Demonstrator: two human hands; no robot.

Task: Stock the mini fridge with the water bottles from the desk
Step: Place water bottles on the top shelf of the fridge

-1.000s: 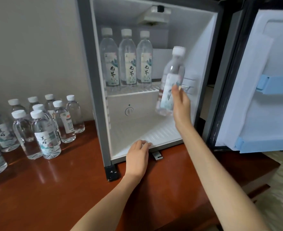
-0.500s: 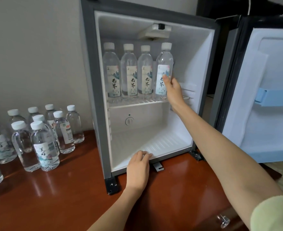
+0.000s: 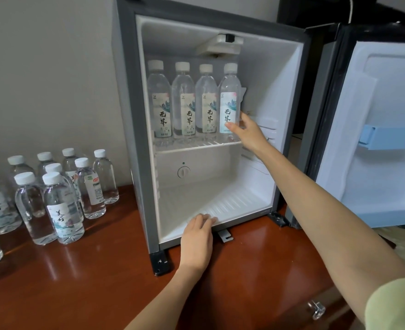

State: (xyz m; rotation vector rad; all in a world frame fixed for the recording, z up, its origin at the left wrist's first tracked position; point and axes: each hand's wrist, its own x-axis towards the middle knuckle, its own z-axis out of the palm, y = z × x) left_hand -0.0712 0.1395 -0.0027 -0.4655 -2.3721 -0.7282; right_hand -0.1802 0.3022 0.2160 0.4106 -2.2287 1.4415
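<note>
The mini fridge (image 3: 289,96) stands open on the wooden desk (image 3: 77,287). Several labelled water bottles stand in a row on its upper wire shelf (image 3: 192,146). My right hand (image 3: 250,133) holds the rightmost bottle (image 3: 230,91) low down, thumb on the front of the label and fingers behind it; that bottle stands upright on the shelf. My left hand (image 3: 196,241) rests on the fridge's bottom front lip with fingers laid over the edge. Several more water bottles (image 3: 61,201) stand on the desk to the left of the fridge.
The fridge door (image 3: 375,144) hangs wide open to the right, with a blue door shelf on it. A thermostat dial (image 3: 183,172) sits on the back wall under the shelf. The lower compartment floor (image 3: 220,198) holds nothing. A drawer knob (image 3: 317,309) shows at the desk front.
My right hand carried the bottle from mid-air in front of the fridge up onto the upper shelf, next to the other three. It has slid lower on the bottle. My left hand stayed put.
</note>
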